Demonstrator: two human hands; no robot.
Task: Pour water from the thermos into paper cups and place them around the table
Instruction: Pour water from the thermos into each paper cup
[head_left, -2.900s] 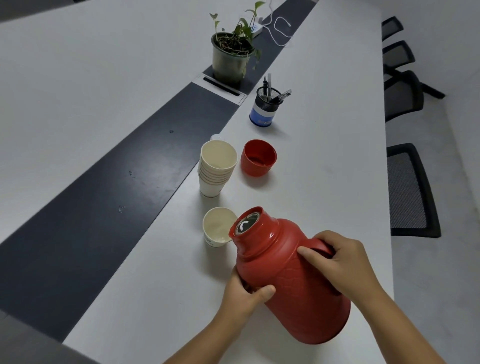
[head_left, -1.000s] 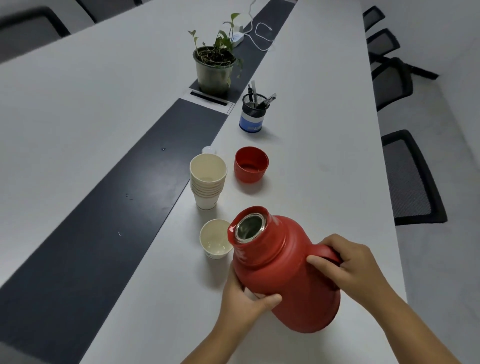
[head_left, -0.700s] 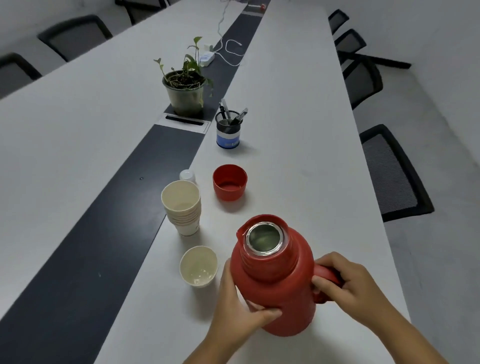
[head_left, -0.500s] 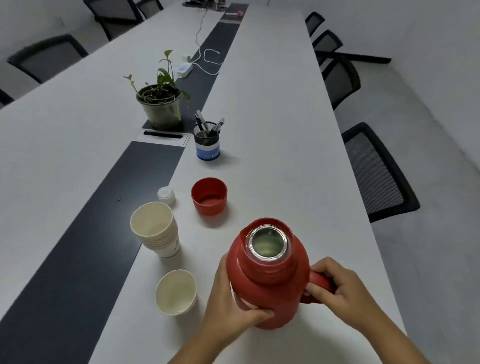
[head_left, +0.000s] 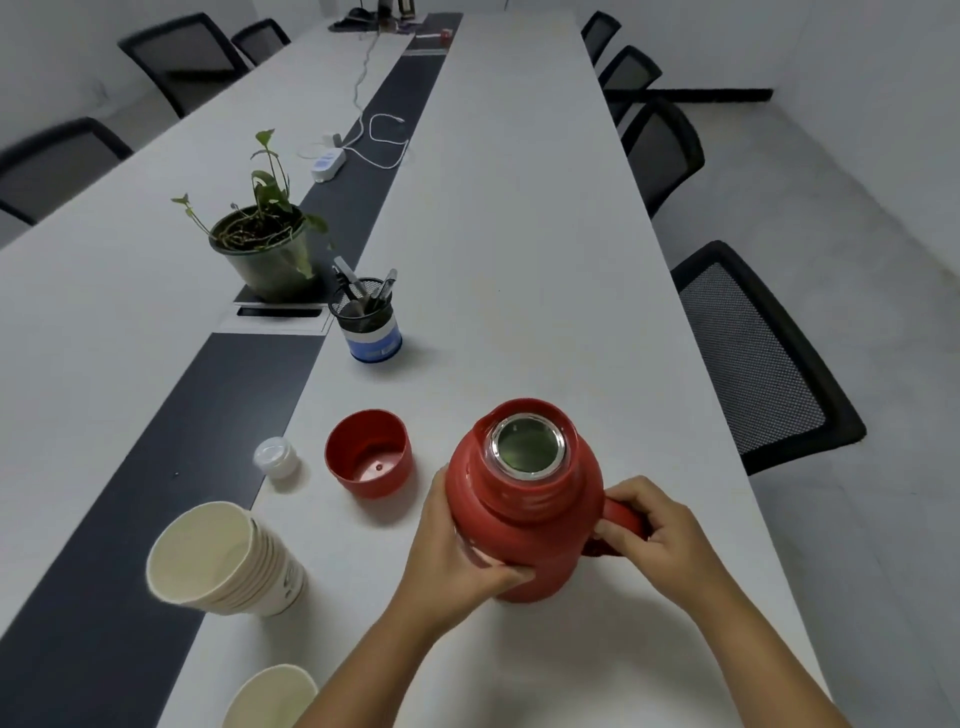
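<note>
At the far left of the frame, black mesh-backed office chairs (head_left: 57, 161) line the long white worktop (head_left: 519, 249), which has a dark grey strip (head_left: 208, 415) running down its middle. In the lower left, a nested stack of cream paper cups (head_left: 223, 558) stands at the border of the strip and the white surface, mouth tilted toward the camera. Below it, at the bottom edge, a single cream paper cup (head_left: 270, 696) is partly cut off by the frame and by the left forearm. Above the stack, in the upper left, a green plant in a glass-like pot (head_left: 265, 249) sits on the strip by a silver cable hatch (head_left: 278, 316). Just right of the stack lies a small white stopper (head_left: 276, 457), then a red plastic thermos cap (head_left: 370, 452) resting open side up. Above the cap stands a black mesh pen holder with a blue band (head_left: 368, 319).

At lower centre, the left hand (head_left: 457, 556) curls around the side of the red plastic thermos (head_left: 524, 504), thumb pressed across its front. The thermos stands upright on the worktop, uncapped, its silver-rimmed mouth showing. The right hand (head_left: 649, 540) grips the thermos handle, fingers wrapped round it. More black mesh chairs (head_left: 753, 358) stand along the right edge.
</note>
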